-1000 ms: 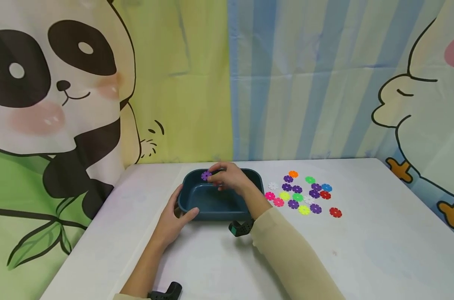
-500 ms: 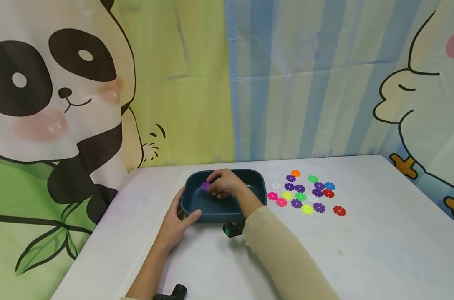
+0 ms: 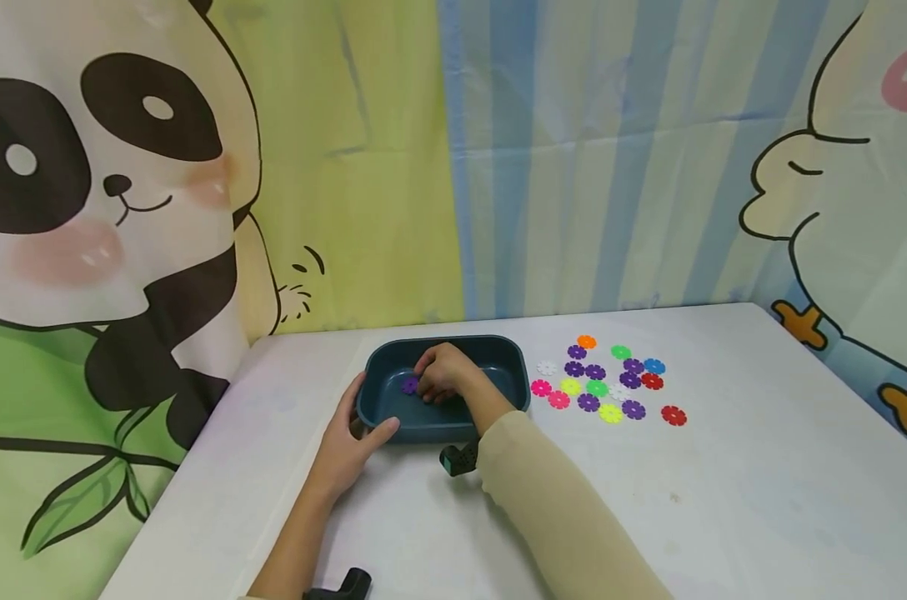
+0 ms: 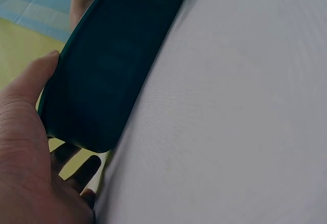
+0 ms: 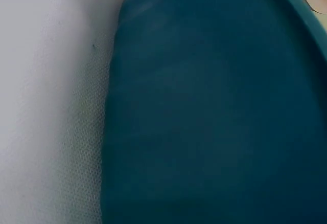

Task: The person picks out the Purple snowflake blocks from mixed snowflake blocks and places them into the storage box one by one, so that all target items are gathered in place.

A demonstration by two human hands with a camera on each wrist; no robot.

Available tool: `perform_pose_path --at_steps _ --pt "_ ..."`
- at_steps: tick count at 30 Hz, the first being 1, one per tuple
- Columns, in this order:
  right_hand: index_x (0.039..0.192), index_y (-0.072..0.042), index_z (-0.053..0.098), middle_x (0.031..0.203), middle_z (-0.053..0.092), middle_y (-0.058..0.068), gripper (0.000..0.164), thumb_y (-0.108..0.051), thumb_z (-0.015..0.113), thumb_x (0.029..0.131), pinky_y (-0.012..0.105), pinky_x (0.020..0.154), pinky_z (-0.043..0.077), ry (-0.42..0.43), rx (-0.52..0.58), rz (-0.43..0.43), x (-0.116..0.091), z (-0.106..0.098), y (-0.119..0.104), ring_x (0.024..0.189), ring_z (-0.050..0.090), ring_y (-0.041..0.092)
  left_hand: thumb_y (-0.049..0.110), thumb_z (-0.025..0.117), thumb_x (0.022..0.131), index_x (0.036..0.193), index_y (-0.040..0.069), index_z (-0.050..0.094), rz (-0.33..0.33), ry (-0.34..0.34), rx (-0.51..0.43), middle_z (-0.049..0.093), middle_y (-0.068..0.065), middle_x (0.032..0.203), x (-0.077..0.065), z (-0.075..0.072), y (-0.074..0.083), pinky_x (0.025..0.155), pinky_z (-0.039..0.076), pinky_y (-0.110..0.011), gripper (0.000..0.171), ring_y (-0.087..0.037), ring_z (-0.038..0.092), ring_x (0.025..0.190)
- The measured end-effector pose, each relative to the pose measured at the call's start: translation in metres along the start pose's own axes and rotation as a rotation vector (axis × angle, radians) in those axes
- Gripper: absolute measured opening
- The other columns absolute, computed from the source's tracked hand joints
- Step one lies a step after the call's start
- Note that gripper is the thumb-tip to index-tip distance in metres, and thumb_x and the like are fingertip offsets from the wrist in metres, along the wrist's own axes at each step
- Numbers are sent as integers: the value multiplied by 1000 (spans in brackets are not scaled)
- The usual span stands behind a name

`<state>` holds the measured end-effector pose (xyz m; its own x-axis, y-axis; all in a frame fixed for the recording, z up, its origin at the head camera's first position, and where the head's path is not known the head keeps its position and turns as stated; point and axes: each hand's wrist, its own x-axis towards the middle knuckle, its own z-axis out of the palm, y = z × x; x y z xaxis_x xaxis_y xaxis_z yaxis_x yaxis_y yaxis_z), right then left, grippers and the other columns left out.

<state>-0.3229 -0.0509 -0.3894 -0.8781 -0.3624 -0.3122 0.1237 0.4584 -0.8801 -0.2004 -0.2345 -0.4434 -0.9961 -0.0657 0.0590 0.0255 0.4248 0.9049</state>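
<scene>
A dark teal plastic tub (image 3: 431, 432) with rounded corners stands on the white table. My left hand (image 3: 347, 446) holds its left end, thumb on the near wall; the left wrist view shows the thumb near the rim and the fingers spread round the corner of the tub (image 4: 112, 70). Inside the tub, low over its floor, my right hand (image 3: 446, 372) pinches a purple snowflake disc (image 3: 409, 386) at the fingertips. The tub's outer wall (image 5: 204, 111) fills most of the right wrist view and hides the right hand there.
Several loose snowflake discs lie right of the tub, among them a blue disc (image 3: 654, 366), an orange disc (image 3: 586, 342) and a red disc (image 3: 674, 416). Behind the table (image 3: 754, 467) hangs a printed curtain (image 3: 573, 183). A black wrist device (image 3: 459, 459) sits near the tub's front.
My right hand has lowered into the tub with the purple disc, from rim height down to near the floor. The left hand keeps its hold on the tub's end.
</scene>
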Motion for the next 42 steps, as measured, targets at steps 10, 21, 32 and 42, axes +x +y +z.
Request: perform_pose_path --at_steps 10,21,32,42 --pt "118 -1 67 85 68 9 30 4 73 89 37 69 62 -37 15 0 0 -4 1 73 71 22 41 74 94 165 36 17 -6 6 0 26 -7 171 0 1 0 124 25 -62 91 -39 31 155" --pt "127 -2 64 96 70 11 34 -6 73 94 43 81 63 -87 21 -10 -7 -13 -1 90 74 30 40 74 95 166 34 16 -10 8 7 23 -7 172 -1 1 0 124 24 -63 91 -40 31 155" --pt "126 -5 65 99 73 10 34 -12 74 94 38 74 63 -117 25 -85 -21 -21 1 85 73 25 41 73 96 166 34 16 -1 -6 -3 24 -8 172 -1 -2 2 125 25 -61 90 -39 31 155" --pt "135 -3 61 108 74 14 43 -14 73 95 45 82 63 -167 36 -209 -36 -33 1 95 74 31 38 73 96 166 30 17 27 -7 -17 26 -9 171 1 0 -1 125 27 -58 90 -38 35 153"
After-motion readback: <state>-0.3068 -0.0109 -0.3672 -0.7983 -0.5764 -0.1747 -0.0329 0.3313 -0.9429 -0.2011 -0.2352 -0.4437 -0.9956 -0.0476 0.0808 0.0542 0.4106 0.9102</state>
